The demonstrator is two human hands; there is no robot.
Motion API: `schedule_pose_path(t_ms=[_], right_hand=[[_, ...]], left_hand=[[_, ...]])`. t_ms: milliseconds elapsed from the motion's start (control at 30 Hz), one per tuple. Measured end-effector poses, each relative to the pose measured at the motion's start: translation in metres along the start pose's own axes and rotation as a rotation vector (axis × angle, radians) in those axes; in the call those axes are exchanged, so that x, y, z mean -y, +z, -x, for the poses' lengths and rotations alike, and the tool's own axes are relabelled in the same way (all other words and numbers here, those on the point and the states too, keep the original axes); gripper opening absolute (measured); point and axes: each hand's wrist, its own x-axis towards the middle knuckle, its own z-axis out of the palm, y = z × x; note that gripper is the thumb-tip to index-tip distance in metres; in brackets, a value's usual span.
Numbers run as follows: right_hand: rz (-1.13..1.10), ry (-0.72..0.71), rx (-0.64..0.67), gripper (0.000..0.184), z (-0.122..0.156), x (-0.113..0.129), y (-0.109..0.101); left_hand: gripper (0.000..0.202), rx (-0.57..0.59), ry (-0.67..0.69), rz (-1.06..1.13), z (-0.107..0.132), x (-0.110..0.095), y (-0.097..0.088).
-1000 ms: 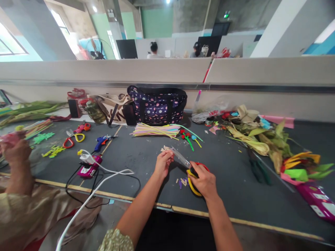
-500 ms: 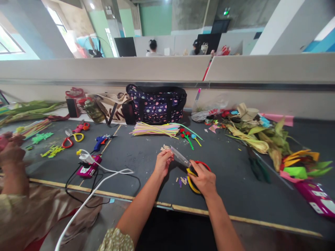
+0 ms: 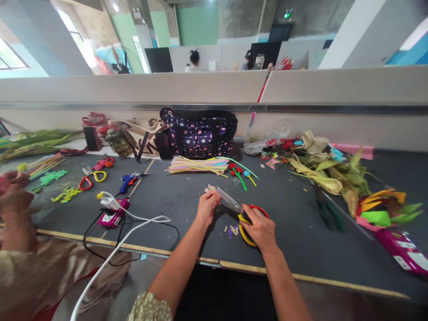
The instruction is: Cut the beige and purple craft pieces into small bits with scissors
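Observation:
My right hand (image 3: 260, 225) is wrapped round the red and yellow handles of a pair of scissors (image 3: 230, 201). Their blades point up and left toward my left hand (image 3: 209, 207). Thumb and fingers of that hand are pinched together by the blade tips; what they hold is too small to make out. Just beyond my left fingertips lie small beige pieces (image 3: 210, 188). Below the scissors are a few beige and purple cut pieces (image 3: 230, 232) on the dark table (image 3: 187, 200).
A bundle of pastel pipe cleaners (image 3: 197, 165) and red and blue flowers on green stems (image 3: 239, 176) lie ahead. On the left are a blue glue gun (image 3: 130, 182), a pink power strip (image 3: 114, 214) and a co-worker's hand (image 3: 15, 191). Dried husks (image 3: 321, 178) lie right.
Both hands and the scissors stay in nearly the same place. The whole view has shifted very slightly to the left.

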Motion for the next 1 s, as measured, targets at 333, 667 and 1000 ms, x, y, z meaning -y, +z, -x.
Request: schedule_pose_path(t_ms=[333,667,1000], right_hand=[[-0.046,-0.002,-0.014,0.041,0.0007,-0.0001,0.0014],[-0.076,-0.016,-0.017,0.040,0.0024,-0.0024,0.0056],[-0.066,-0.007,0.024,0.040,0.0015,-0.0032,0.0067]], left_hand=[[0.017,0.014,-0.014,0.003,0.0016,-0.0012,0.0017],[0.017,0.021,-0.027,0.000,0.0022,-0.0017,0.0020],[0.024,0.016,0.071,0.064,0.0010,-0.0020,0.0005]])
